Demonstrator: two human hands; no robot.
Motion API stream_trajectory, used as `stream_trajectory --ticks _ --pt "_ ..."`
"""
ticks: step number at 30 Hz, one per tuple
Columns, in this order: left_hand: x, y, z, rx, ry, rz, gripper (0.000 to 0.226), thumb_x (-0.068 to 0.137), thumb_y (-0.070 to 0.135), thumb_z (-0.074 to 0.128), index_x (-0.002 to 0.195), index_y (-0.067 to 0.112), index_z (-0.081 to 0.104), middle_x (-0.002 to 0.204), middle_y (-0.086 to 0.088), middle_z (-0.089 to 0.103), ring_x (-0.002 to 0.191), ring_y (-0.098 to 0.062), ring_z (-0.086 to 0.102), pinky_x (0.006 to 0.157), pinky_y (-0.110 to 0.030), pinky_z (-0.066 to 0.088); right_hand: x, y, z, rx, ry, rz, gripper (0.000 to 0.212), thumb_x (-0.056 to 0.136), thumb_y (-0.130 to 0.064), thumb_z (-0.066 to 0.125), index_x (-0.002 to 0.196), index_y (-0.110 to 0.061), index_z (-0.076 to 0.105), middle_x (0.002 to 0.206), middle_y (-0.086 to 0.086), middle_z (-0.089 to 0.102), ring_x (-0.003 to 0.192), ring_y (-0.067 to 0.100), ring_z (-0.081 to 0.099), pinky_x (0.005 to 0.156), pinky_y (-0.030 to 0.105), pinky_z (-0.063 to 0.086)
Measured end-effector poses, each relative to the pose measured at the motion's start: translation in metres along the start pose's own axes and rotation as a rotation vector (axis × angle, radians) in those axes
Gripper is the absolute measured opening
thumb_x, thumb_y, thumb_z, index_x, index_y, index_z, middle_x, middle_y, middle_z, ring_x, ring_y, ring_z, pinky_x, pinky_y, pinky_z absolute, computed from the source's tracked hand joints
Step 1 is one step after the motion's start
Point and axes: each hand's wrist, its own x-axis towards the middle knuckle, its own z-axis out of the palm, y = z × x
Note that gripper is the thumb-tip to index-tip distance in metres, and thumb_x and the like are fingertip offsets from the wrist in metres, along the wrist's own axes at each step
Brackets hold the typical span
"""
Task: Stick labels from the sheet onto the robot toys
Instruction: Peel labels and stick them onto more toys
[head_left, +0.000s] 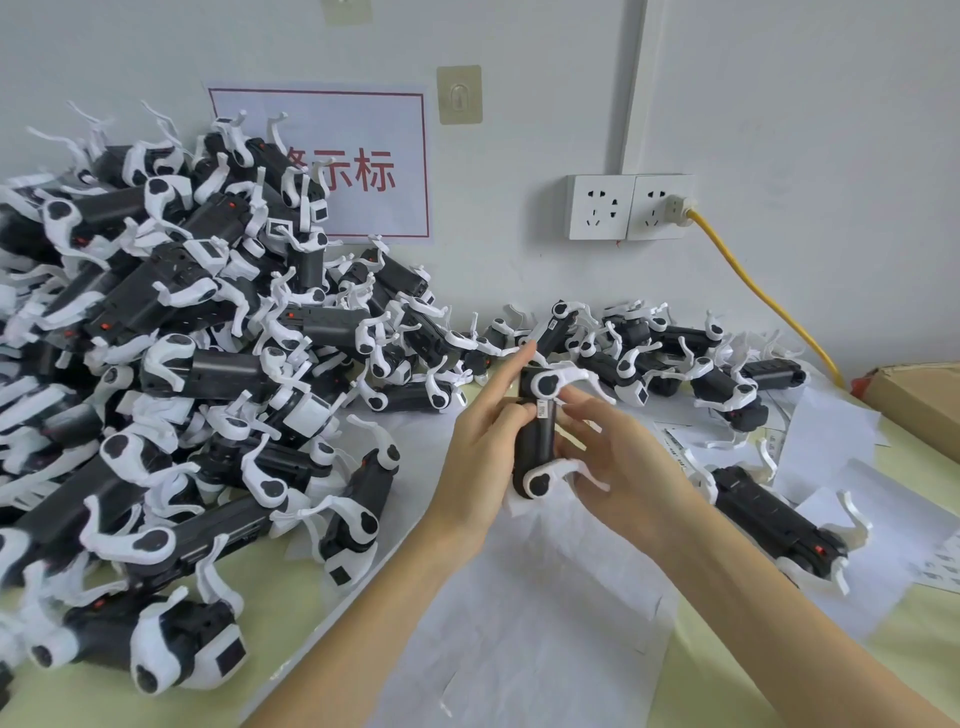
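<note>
Toy (535, 441) held upright above tabletop (270, 582) centre, dark body vertical, white legs at top and bottom ends. Left hand (485, 441) gripping toy body from the left, thumb against the label (542, 411), index finger extended up past the toy's top edge. Right hand (618, 467) on the right side, fingers curled toward the toy's right edge near the label; firmness of hold cannot be told. Label white, small, on upper body just below the top leg joint. Pile (156, 338) of toys filling the left half, stacked high against the wall (519, 52). Row (649, 353) of toys along the far edge behind the hands. Single toy (774, 519) lying right of the right hand, on white paper (519, 623). Label sheet (940, 566) at the right edge, partly cut off. Cardboard box (919, 400) at far right. Open room on paper directly below the forearms.
</note>
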Motion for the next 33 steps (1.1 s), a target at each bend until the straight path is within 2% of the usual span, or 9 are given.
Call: stream_trajectory --ticks 3,8,15,18,23,26,28,30,33 --pt "0.000 0.001 0.003 0.002 -0.021 -0.004 0.061 0.088 0.023 0.053 0.144 0.047 0.060 0.141 -0.006 0.066 0.128 -0.016 0.063 0.103 -0.031 0.046 -0.002 -0.007 -0.001 -0.073 -0.011 0.011 0.028 0.103 -0.024 0.056 0.091 -0.034 0.079 0.097 -0.011 0.075 0.076 0.000 0.069 0.077 0.028 0.040" --pt "0.004 0.000 -0.005 -0.041 -0.006 -0.030 0.061 0.094 0.016 0.048 0.148 0.042 0.058 0.153 -0.011 0.056 0.140 -0.023 0.055 0.110 -0.041 0.043 -0.007 -0.008 0.006 -0.075 -0.028 -0.024 0.038 0.100 -0.016 0.051 0.132 -0.023 0.070 0.118 0.001 0.077 0.093 0.008 0.070 0.083 0.029 0.040" --pt "0.006 -0.003 -0.010 0.026 -0.026 0.008 0.051 0.105 0.024 0.063 0.148 0.049 0.054 0.113 -0.006 0.077 0.117 -0.018 0.072 0.098 -0.029 0.054 -0.010 -0.006 0.012 -0.186 -0.023 -0.108 0.041 0.101 -0.025 0.067 0.141 -0.017 0.061 0.121 0.003 0.075 0.099 0.010 0.068 0.095 0.029 0.041" --pt "0.007 -0.005 -0.012 0.047 -0.027 0.008 0.049 0.104 0.027 0.062 0.146 0.052 0.056 0.111 -0.002 0.077 0.117 -0.016 0.072 0.097 -0.027 0.053 -0.008 -0.006 0.011 -0.209 -0.012 -0.108 0.041 0.099 -0.025 0.070 0.138 -0.016 0.062 0.128 0.011 0.073 0.101 0.014 0.069 0.089 0.029 0.044" --pt "0.007 -0.009 -0.013 0.121 -0.017 0.042 0.050 0.106 0.035 0.054 0.147 0.061 0.042 0.150 -0.006 0.059 0.138 -0.011 0.057 0.117 -0.033 0.044 -0.004 -0.003 0.004 -0.233 -0.071 -0.154 0.036 0.097 0.000 0.067 0.130 -0.016 0.066 0.123 0.010 0.075 0.100 0.017 0.075 0.071 0.022 0.056" --pt "0.010 -0.010 -0.020 0.199 -0.034 0.066 0.054 0.111 0.025 0.053 0.152 0.057 0.038 0.124 0.000 0.072 0.117 -0.006 0.066 0.100 -0.018 0.050 -0.003 -0.005 0.003 -0.130 -0.137 -0.106 0.038 0.097 0.007 0.055 0.115 -0.018 0.077 0.115 0.008 0.077 0.094 0.016 0.075 0.066 0.022 0.057" --pt "0.012 -0.009 -0.024 0.243 -0.058 0.046 0.063 0.109 0.017 0.055 0.156 0.055 0.038 0.105 -0.003 0.069 0.097 -0.012 0.062 0.090 -0.020 0.050 -0.002 -0.005 0.004 -0.030 -0.140 -0.066 0.037 0.086 0.004 0.055 0.103 -0.017 0.079 0.109 0.006 0.077 0.090 0.016 0.075 0.063 0.024 0.057" --pt "0.012 -0.006 -0.028 0.290 -0.121 0.022 0.069 0.105 0.012 0.055 0.156 0.056 0.037 0.106 0.004 0.065 0.095 -0.013 0.055 0.087 -0.021 0.049 -0.003 -0.005 0.004 0.079 -0.164 -0.049 0.034 0.074 -0.003 0.054 0.095 -0.015 0.077 0.106 0.007 0.075 0.091 0.021 0.074 0.068 0.029 0.059" --pt "0.013 -0.003 -0.033 0.414 -0.166 0.066 0.073 0.104 0.014 0.061 0.160 0.051 0.033 0.136 0.022 0.067 0.116 -0.003 0.064 0.103 -0.016 0.049 0.000 0.000 0.004 0.121 -0.145 -0.058 0.018 0.081 -0.016 0.062 0.092 -0.010 0.075 0.102 0.009 0.071 0.094 0.026 0.072 0.083 0.040 0.058"
